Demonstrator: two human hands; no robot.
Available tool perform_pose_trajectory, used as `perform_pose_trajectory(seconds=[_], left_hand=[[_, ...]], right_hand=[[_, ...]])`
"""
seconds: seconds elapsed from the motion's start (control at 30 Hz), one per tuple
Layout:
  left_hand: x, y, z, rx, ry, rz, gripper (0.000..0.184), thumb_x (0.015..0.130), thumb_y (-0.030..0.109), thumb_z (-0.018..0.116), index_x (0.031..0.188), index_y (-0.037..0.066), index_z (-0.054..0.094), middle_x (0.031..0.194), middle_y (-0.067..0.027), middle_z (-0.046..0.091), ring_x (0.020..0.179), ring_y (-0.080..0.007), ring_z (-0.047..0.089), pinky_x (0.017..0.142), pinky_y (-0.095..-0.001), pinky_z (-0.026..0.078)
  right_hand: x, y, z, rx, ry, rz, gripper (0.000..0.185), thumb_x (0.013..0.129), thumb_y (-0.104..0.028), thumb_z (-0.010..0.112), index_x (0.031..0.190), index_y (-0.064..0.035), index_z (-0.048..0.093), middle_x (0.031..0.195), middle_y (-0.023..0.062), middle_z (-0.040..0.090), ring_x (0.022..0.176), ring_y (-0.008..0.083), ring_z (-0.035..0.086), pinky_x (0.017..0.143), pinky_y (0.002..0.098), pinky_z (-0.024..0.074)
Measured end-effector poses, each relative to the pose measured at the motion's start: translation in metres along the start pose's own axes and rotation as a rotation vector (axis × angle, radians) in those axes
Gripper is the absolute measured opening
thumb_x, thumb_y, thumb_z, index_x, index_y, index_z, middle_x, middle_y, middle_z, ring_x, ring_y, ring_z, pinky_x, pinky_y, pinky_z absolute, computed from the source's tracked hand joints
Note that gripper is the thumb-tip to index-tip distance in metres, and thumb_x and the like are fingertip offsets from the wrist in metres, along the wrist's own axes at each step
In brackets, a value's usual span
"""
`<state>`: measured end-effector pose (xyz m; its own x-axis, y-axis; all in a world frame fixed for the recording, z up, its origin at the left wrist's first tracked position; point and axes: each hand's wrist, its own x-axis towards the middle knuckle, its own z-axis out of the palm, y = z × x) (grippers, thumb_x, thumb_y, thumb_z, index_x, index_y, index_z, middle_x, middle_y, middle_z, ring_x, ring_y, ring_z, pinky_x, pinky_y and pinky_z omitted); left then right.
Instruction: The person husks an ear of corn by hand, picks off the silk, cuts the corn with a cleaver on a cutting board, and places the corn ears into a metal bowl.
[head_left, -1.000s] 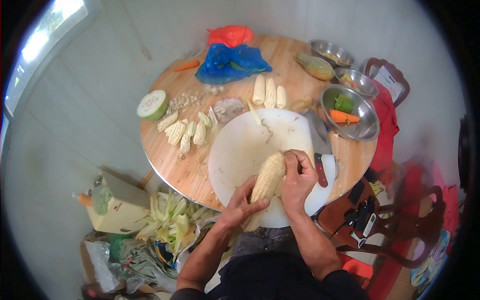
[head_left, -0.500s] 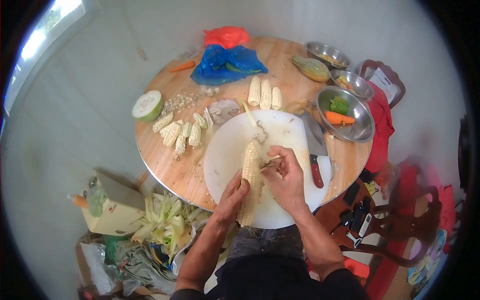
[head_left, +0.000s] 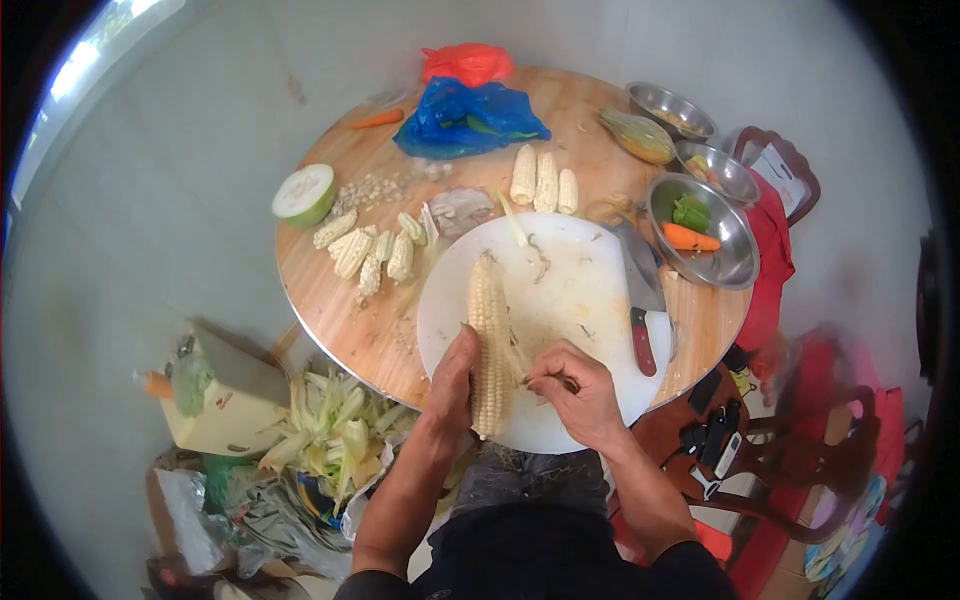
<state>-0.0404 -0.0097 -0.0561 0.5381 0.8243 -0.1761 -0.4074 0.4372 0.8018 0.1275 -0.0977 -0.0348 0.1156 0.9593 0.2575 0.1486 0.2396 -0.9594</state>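
A pale corn cob (head_left: 488, 350) stands nearly upright in the view over the round white cutting board (head_left: 585, 290). My left hand (head_left: 455, 375) is wrapped round the cob's left side, its fingers partly hidden behind it. Right of the cob, my right hand (head_left: 575, 390) pinches thin strands of corn silk (head_left: 520, 365), which stretch towards the cob. A cleaver (head_left: 641, 300) with a red-brown handle lies along the board's right edge. Beyond the board are three bare cobs (head_left: 546, 182), and several smaller cob pieces (head_left: 370, 252) lie to the left.
On the wooden table (head_left: 335, 300) are a halved melon (head_left: 304, 194), a blue bag (head_left: 465, 120), a red bag (head_left: 467, 64) and a squash (head_left: 637, 136). A metal bowl (head_left: 735, 245) holds a carrot and green pepper. Husks (head_left: 335, 425) are piled below left.
The cob has turned from slanted to nearly upright and moved left. My right hand has come down from near its top to its lower right side, with strands between the fingers.
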Motion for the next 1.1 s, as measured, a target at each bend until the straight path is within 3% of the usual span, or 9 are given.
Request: perform_pose_trajectory(seconds=[0.23,0.33,0.5,0.63,0.77,0.83,0.93,1.07,1.1], left_hand=[[0.001,0.001,0.015,-0.070,-0.046,-0.058,0.067,0.104,0.059,0.043,0.138,0.002,0.050,0.112,-0.0119,0.066,0.095,-0.0207,0.066,0.081,-0.0353,0.055],[0.005,0.000,0.015,-0.065,0.058,-0.009,0.067,0.105,0.059,0.041,0.138,0.002,0.050,0.110,-0.0119,0.065,0.096,-0.0214,0.065,0.083,-0.0371,0.055],[0.014,0.014,0.001,-0.067,0.028,0.072,0.067,0.106,0.058,0.037,0.142,0.002,0.049,0.108,-0.0101,0.063,0.098,-0.0212,0.062,0.086,-0.0386,0.053],[0.021,0.011,-0.009,-0.101,0.013,0.068,0.067,0.107,0.057,0.034,0.144,0.003,0.049,0.110,-0.0092,0.062,0.100,-0.0209,0.060,0.088,-0.0387,0.053],[0.021,0.000,0.000,-0.139,0.001,0.047,0.066,0.107,0.057,0.034,0.143,0.003,0.049,0.113,-0.0099,0.062,0.100,-0.0215,0.061,0.088,-0.0384,0.053],[0.013,0.003,0.013,-0.167,0.079,-0.015,0.063,0.108,0.055,0.035,0.141,0.003,0.050,0.118,-0.0113,0.062,0.103,-0.0230,0.061,0.090,-0.0389,0.053],[0.019,-0.010,0.009,-0.124,0.041,0.065,0.061,0.108,0.052,0.038,0.141,0.002,0.049,0.121,-0.0128,0.063,0.108,-0.0247,0.062,0.094,-0.0402,0.052],[0.020,-0.011,-0.004,-0.003,0.023,0.121,0.058,0.108,0.049,0.039,0.139,0.001,0.050,0.120,-0.0134,0.063,0.108,-0.0252,0.062,0.096,-0.0411,0.050],[0.017,-0.006,0.000,-0.052,0.018,0.112,0.058,0.108,0.048,0.041,0.142,0.002,0.047,0.129,-0.0120,0.060,0.115,-0.0243,0.059,0.100,-0.0395,0.048]], right_hand=[[0.025,-0.001,0.003,0.150,0.198,-0.076,0.006,0.102,0.000,0.052,0.106,0.0015,0.056,0.090,0.0042,0.059,0.087,0.0102,0.055,0.071,0.0239,0.0458],[0.024,-0.005,0.007,-0.054,0.228,-0.046,0.008,0.106,-0.005,0.046,0.106,0.0014,0.052,0.090,0.0054,0.060,0.081,0.0104,0.058,0.067,0.0243,0.0478],[-0.020,-0.037,-0.002,0.209,0.016,0.283,0.013,0.108,-0.011,0.044,0.108,0.0007,0.050,0.085,0.0055,0.058,0.062,0.0119,0.059,0.058,0.0288,0.0494],[-0.028,-0.044,-0.013,0.262,0.094,0.286,0.016,0.108,-0.011,0.043,0.115,0.0019,0.051,0.083,0.0056,0.059,0.066,0.0131,0.061,0.060,0.0299,0.0501],[0.004,-0.034,0.008,-0.060,0.104,0.203,0.037,0.104,-0.021,0.058,0.128,0.0060,0.049,0.094,0.0136,0.064,0.076,0.0192,0.067,0.069,0.0345,0.0529],[0.022,-0.032,0.023,-0.650,0.142,-0.049,0.043,0.099,-0.029,0.065,0.121,0.0059,0.051,0.098,0.0227,0.065,0.080,0.0336,0.070,0.071,0.0420,0.0543],[0.045,-0.029,0.024,-0.820,0.053,-0.141,0.039,0.099,-0.032,0.062,0.109,0.0037,0.053,0.092,0.0258,0.066,0.086,0.0457,0.067,0.074,0.0482,0.0542],[0.058,-0.034,0.021,-0.977,-0.094,0.016,0.031,0.098,-0.030,0.061,0.100,0.0000,0.055,0.084,0.0207,0.066,0.084,0.0442,0.066,0.073,0.0504,0.0541],[0.056,-0.026,0.016,-0.979,-0.180,-0.132,0.024,0.097,-0.024,0.063,0.095,-0.0023,0.054,0.081,0.0189,0.065,0.079,0.0430,0.066,0.067,0.0503,0.0526]])
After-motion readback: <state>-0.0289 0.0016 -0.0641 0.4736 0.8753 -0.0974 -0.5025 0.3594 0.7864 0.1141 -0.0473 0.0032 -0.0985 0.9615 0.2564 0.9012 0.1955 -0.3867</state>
